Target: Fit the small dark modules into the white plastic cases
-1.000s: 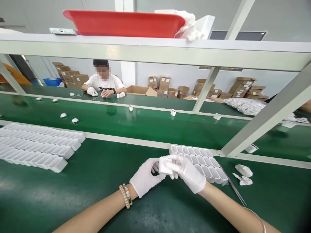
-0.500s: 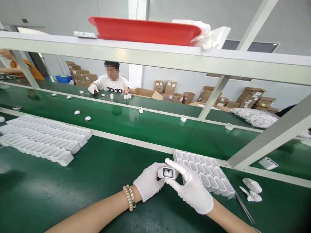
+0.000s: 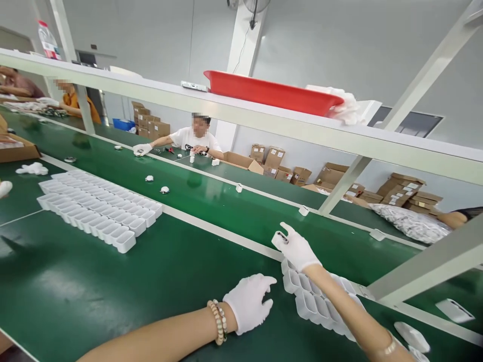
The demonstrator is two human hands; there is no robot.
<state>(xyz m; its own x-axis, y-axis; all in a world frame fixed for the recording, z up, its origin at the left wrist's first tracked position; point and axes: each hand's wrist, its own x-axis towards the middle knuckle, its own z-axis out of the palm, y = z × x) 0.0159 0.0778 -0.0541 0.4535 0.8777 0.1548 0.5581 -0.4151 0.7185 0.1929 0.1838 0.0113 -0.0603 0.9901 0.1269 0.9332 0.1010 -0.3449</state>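
Observation:
My right hand point(image 3: 299, 250), in a white glove, grips a small white plastic housing point(image 3: 278, 240) between thumb and fingers, with the forefinger stretched out. That hand is above the near rail of the conveyor point(image 3: 219, 208). Partly hidden under my right forearm are rows of white open-topped housings point(image 3: 307, 303). My left hand point(image 3: 251, 304), also gloved, hovers over the green bench with its fingers curved and apart, holding nothing. Farther left stand several more rows of white housings point(image 3: 126, 242).
On the belt lie small white parts point(image 3: 164, 190) and single housings point(image 3: 239, 188). A co-worker point(image 3: 199, 136) sits across it. Overhead, a shelf carries a red tray point(image 3: 271, 94); a slanted post point(image 3: 426, 256) stands at right. A crumpled white glove point(image 3: 32, 169) lies left.
My hands have separated. The right one has carried the housing forward to the conveyor's edge, while the left has let go and stays over the bench. The view has turned left.

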